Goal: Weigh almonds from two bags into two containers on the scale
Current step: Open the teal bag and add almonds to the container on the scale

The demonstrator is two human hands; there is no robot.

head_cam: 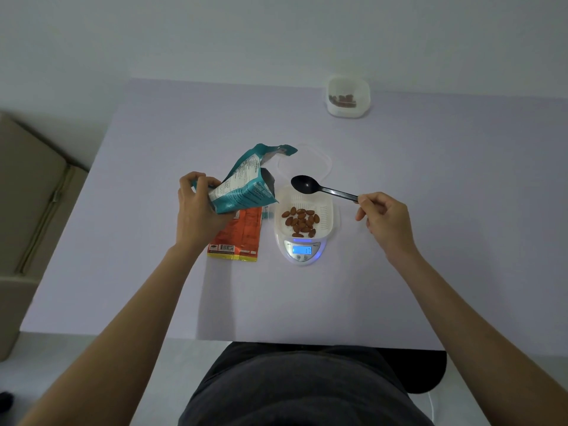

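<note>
Almonds (300, 221) in container (328, 207) on scale (305, 251) — right hand (384, 221) holds spoon (304, 183) (black)

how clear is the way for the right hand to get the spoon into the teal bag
Likely yes: the left hand holds the teal bag tilted, its open mouth toward the spoon in the right hand, with nothing between them.
</note>
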